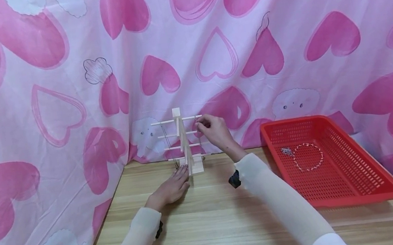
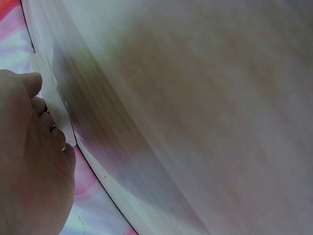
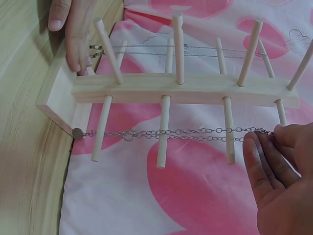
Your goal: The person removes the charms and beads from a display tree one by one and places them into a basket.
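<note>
A pale wooden jewellery stand (image 1: 183, 141) stands upright at the table's back, pegs sticking out from its post. My left hand (image 1: 170, 186) rests at its base, fingers extended against the wood; the left wrist view catches this hand (image 2: 34, 161) at the edge. With thumb and fingertips, my right hand (image 1: 215, 130) pinches a silver chain necklace (image 3: 195, 131) near the top right peg. That chain runs down past the lower pegs to a round pendant (image 3: 78, 133) near the base. On the opposite side hangs a second, finer chain necklace (image 1: 168, 143).
To the right sits a red plastic basket (image 1: 342, 196) with perforated sides. Inside lie a red-and-white beaded loop (image 1: 322, 159) and a small silver heap (image 1: 287, 151). A pink heart-print curtain (image 1: 172, 0) hangs behind and left of the wooden table (image 1: 204, 230).
</note>
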A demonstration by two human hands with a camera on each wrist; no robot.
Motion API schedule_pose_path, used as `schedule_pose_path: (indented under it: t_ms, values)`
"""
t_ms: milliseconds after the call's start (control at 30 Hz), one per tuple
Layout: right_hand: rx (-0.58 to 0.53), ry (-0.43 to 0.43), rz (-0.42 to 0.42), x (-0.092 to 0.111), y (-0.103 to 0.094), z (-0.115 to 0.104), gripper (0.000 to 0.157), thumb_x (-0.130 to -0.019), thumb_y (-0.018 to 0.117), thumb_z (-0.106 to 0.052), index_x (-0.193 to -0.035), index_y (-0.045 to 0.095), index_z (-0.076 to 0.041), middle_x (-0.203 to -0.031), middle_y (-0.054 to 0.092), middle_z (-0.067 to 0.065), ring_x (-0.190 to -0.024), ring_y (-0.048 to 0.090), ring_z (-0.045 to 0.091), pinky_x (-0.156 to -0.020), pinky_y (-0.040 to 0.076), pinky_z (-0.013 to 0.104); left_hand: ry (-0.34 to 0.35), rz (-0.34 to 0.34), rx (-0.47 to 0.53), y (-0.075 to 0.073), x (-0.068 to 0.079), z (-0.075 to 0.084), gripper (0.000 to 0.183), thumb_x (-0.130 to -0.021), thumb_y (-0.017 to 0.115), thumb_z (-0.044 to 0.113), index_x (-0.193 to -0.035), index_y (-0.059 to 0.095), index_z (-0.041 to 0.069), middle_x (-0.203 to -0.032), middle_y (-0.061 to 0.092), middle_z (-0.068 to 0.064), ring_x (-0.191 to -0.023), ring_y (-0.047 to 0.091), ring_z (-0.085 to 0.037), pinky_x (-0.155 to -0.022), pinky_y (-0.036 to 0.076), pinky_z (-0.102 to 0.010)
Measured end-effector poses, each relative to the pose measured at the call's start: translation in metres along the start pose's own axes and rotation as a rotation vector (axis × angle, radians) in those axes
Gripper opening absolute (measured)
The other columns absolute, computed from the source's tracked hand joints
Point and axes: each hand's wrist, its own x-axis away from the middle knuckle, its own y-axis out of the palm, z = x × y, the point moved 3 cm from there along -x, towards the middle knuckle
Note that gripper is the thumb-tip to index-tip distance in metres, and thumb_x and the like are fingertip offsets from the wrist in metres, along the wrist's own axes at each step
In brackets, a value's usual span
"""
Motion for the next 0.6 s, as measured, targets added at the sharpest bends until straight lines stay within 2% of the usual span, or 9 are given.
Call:
schedule_pose_path:
  t_ms: [400,600]
  values:
    - [0.012,-0.037,0.056,-0.001,-0.007,-0.002,0.016,-0.104,0.070,-0.017,-0.108,0.080,-0.005,-0.093,0.080,0.009,-0.084,0.076,0.021,-0.079,0.065,0.034,-0.023,-0.029,-0.020,-0.001,0.000,0.001,0.061,-0.117,0.034,0.025,-0.167,0.020,-0.005,-0.178,0.014,-0.022,-0.166,0.014,-0.041,-0.136,0.018,-0.055]
    - [0.004,-0.083,0.084,-0.004,-0.014,-0.003,0.014,-0.102,0.072,-0.014,-0.106,0.081,-0.004,-0.091,0.081,0.012,-0.082,0.077,0.022,-0.073,0.062,0.027,-0.021,-0.029,-0.028,-0.001,0.000,0.000,0.061,-0.117,0.033,0.026,-0.167,0.020,-0.005,-0.178,0.013,-0.023,-0.166,0.013,-0.042,-0.136,0.018,-0.055]
